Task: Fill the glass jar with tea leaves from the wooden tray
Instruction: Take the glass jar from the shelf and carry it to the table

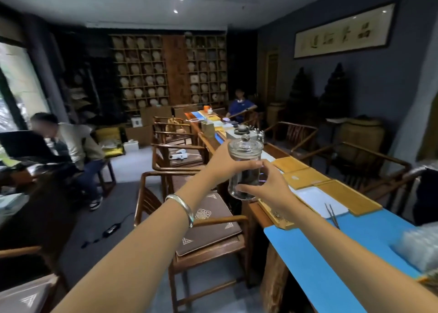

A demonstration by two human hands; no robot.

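The glass jar (244, 168) stands upright in mid-air off the counter's (331, 253) left edge, lid on, dark leaves low inside. The left hand (224, 163) grips its upper side; the right hand (267, 184) clasps its base. The wooden tray (280, 217) lies just below-right, near the counter's edge, holding scattered leaves.

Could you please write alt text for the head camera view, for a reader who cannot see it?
Two bare hands hold a lidded glass jar up in the air, the left hand behind it and the right hand in front. Dark tea leaves sit in its lower part. Below right, a long table carries wooden trays, tweezers and a blue mat.
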